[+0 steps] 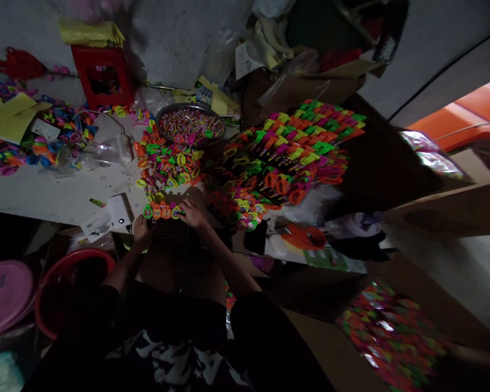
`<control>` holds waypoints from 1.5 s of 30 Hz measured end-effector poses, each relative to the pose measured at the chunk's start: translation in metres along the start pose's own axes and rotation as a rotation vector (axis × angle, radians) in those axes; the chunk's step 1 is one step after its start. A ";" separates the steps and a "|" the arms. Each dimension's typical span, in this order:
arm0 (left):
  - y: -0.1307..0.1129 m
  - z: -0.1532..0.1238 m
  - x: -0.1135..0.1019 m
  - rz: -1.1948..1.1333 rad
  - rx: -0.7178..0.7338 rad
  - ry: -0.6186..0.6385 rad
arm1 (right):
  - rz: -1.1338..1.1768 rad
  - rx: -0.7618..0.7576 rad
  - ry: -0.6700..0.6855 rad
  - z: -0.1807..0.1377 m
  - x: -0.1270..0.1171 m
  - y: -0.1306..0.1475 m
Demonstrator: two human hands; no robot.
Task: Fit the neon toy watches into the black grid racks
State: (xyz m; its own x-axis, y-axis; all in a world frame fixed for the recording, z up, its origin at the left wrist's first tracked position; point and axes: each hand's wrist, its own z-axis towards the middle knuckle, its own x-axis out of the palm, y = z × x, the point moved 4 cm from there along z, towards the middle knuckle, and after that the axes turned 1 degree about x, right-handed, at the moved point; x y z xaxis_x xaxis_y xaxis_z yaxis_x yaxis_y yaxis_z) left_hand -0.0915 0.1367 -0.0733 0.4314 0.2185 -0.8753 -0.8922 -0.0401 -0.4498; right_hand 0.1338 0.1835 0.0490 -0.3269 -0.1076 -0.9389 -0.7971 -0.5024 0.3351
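Note:
A short row of toy watches (162, 211) in green, orange and yellow lies along the table's near edge, over a dark slotted rack (169, 230). My left hand (141, 230) rests beside the green watch at the row's left end, its fingers stretched out and holding nothing that I can see. At the other end, the fingers of my right hand (194, 213) are bent around the edge of a yellow toy watch (176, 212). Just beyond lies a loose heap of colourful toy watches (169, 163). The dim light hides the fine detail of the fingertips.
A metal bowl (159, 130) of small candy-like pieces stands behind the heap. Stacked rows of toy watches (306, 136) rise at right. A white box (118, 211) sits left of my hands, near a red stool (102, 76). Below are a red basin (51, 286) and pink lid (4, 296).

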 end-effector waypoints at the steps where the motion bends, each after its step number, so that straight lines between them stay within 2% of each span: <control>1: 0.000 0.000 0.000 0.002 0.001 -0.006 | -0.002 0.002 0.004 0.000 0.001 0.000; 10: 0.000 0.000 -0.002 0.011 -0.012 0.027 | -0.033 0.021 0.044 0.001 0.002 0.005; 18: -0.002 0.000 -0.006 -0.001 -0.005 0.002 | 0.049 -0.011 -0.060 -0.008 -0.009 -0.002; 26: -0.003 0.000 -0.007 -0.001 0.010 -0.020 | 0.050 -0.066 0.028 -0.002 -0.019 -0.009; 37: 0.001 0.001 -0.003 0.005 0.003 0.003 | 0.062 -0.094 0.032 -0.004 -0.017 -0.010; 42: -0.001 0.001 -0.004 0.010 -0.003 -0.003 | 0.116 -0.077 -0.038 0.003 -0.014 -0.010; 45: -0.001 0.002 -0.004 0.018 -0.010 0.013 | 0.120 -0.085 0.003 0.010 -0.007 -0.005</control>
State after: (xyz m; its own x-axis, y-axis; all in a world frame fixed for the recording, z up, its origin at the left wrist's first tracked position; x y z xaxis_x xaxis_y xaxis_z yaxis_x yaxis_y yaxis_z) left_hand -0.0921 0.1378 -0.0690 0.4173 0.2046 -0.8854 -0.8984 -0.0537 -0.4359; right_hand 0.1352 0.1949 0.0549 -0.4161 -0.1736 -0.8926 -0.7062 -0.5567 0.4375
